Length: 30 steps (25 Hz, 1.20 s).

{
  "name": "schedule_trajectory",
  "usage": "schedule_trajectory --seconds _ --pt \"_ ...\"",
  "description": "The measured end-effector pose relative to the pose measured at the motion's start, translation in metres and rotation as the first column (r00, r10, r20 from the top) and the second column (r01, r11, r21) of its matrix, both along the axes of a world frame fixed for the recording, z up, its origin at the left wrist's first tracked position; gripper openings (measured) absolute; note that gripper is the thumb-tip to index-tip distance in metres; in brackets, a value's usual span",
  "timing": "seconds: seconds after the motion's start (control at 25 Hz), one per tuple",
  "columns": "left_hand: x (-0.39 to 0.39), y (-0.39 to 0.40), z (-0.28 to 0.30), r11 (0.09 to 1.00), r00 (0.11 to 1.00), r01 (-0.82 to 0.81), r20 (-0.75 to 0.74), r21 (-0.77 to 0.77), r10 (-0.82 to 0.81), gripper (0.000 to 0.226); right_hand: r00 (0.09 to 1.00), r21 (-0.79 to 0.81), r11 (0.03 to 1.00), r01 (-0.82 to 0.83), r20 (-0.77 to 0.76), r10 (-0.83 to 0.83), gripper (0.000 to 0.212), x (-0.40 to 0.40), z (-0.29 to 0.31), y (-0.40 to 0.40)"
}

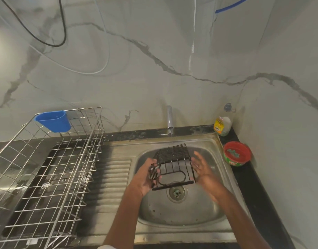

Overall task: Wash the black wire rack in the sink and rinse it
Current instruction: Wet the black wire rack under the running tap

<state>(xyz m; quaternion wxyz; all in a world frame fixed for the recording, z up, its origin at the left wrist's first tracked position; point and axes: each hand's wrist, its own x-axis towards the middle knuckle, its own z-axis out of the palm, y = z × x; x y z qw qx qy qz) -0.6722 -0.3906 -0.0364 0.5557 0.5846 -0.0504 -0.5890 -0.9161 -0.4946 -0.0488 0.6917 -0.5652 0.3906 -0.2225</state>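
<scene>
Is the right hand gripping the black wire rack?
No, the right hand is open beside the black wire rack; the left hand holds it.

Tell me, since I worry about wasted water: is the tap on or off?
On. A thin stream falls from the tap onto the black wire rack held over the sink.

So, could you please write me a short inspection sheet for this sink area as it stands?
Surface: steel sink with ribbed drainboard, wet.
Job's things: black wire rack held over the basin under the tap's running water.
Clutter: soap bottle and red tub on the counter at right; steel dish rack with blue cup at left.
Hands: left hand grips the rack; right hand open beside it.
Cables: black cable, white cable and blue hose on the wall.
Surroundings: marble-pattern wall.
</scene>
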Motion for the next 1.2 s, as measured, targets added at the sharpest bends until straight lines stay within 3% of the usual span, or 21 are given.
schedule_trajectory --seconds 0.12,0.2,0.4,0.48,0.64,0.76,0.84,1.0,1.04,1.12,1.2 --pt "-0.006 0.012 -0.006 1.000 0.994 0.024 0.106 0.020 -0.026 0.041 0.972 0.274 0.932 0.236 -0.049 -0.232 0.049 0.004 -0.008 -0.006" --pt "-0.009 0.018 -0.011 0.998 0.987 0.062 0.147 -0.022 -0.059 0.055 0.983 0.371 0.911 0.183 -0.104 -0.155 0.069 0.018 -0.007 -0.005" --pt "-0.008 0.015 -0.021 0.979 0.964 0.186 0.207 -0.083 -0.166 0.059 0.973 0.282 0.932 0.228 -0.110 -0.205 0.115 0.043 -0.003 -0.004" --pt "-0.011 0.005 -0.018 0.976 0.934 0.217 0.293 -0.008 -0.205 0.066 0.977 0.254 0.944 0.212 -0.085 -0.197 0.127 0.040 -0.007 -0.005" --pt "-0.025 -0.026 -0.016 0.984 0.888 0.124 0.429 0.129 -0.168 0.044 0.964 0.085 0.968 0.235 -0.146 -0.221 0.128 0.032 -0.015 -0.002" --pt "-0.033 -0.050 -0.014 0.946 0.816 0.178 0.495 0.272 -0.297 0.075 0.950 0.006 0.967 0.254 -0.188 -0.248 0.138 0.031 -0.013 0.001" --pt "-0.034 -0.068 -0.018 0.951 0.835 0.187 0.469 0.248 -0.286 0.079 0.948 -0.028 0.962 0.271 -0.166 -0.272 0.125 0.030 -0.011 -0.003" --pt "-0.024 -0.091 -0.039 0.984 0.912 0.129 0.375 0.123 -0.166 0.067 0.970 -0.066 0.978 0.199 -0.131 -0.206 0.042 0.024 0.013 -0.010" --pt "-0.023 -0.094 -0.038 0.989 0.922 0.121 0.358 0.089 -0.145 0.059 0.975 -0.070 0.984 0.166 -0.136 -0.174 0.031 0.023 0.023 -0.013" --pt "-0.021 -0.097 -0.040 0.990 0.946 0.141 0.291 0.029 -0.144 0.058 0.981 -0.084 0.993 0.083 -0.170 -0.096 0.030 0.025 0.041 -0.023" --pt "-0.019 -0.097 -0.045 0.982 0.948 0.187 0.266 -0.015 -0.176 0.060 0.994 -0.040 0.999 0.023 -0.109 -0.028 0.027 0.035 0.055 -0.028"
